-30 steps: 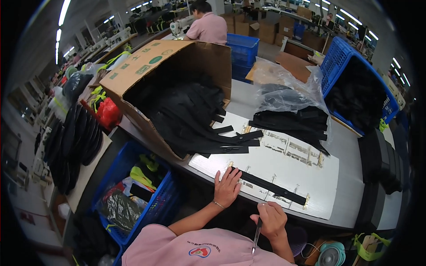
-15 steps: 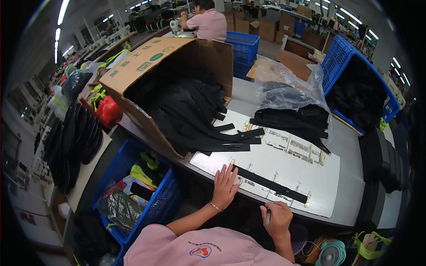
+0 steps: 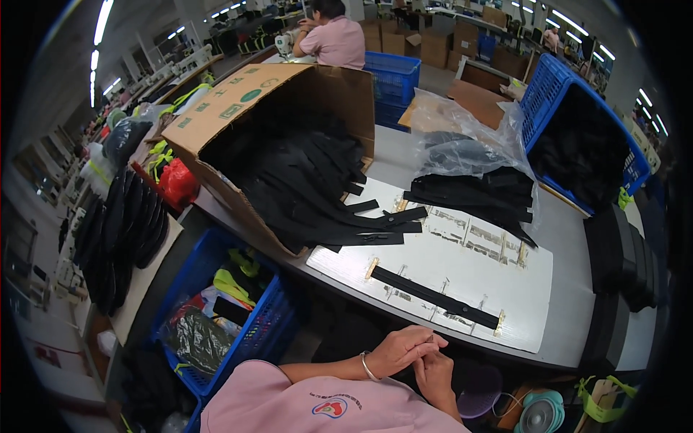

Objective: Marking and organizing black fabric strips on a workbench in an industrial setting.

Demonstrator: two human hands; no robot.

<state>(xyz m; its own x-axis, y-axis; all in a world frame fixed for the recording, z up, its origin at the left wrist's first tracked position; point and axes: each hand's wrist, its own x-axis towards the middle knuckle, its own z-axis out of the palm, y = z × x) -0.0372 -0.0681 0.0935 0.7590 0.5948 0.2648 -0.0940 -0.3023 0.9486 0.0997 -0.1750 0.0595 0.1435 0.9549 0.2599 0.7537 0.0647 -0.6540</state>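
My left hand (image 3: pixel 406 351) and my right hand (image 3: pixel 435 375) meet in front of the table's near edge, fingers closed and touching. A small dark tip shows between them; the rest of the slim grey pen held earlier in my right hand is hidden. What my left fingers pinch cannot be made out. Just beyond my hands, a black zipper strip (image 3: pixel 433 297) lies straight across a white board (image 3: pixel 346 270), between two yellowish end marks. No hand touches it. Farther back, more black zipper strips (image 3: pixel 310 180) spill onto the board from a tipped cardboard box (image 3: pixel 216 108).
Black strips partly under clear plastic (image 3: pixel 469 162) lie at the board's far side. A blue crate (image 3: pixel 552 94) of black material leans at right, near stacked black pieces (image 3: pixel 613 252). A blue bin (image 3: pixel 245 325) stands at left below the table. Another person (image 3: pixel 336 36) sits beyond the box.
My left hand has left the zipper strip's left end and moved right and nearer, joining my right hand. My right hand has shifted slightly down and left. The zipper strip stays in place.
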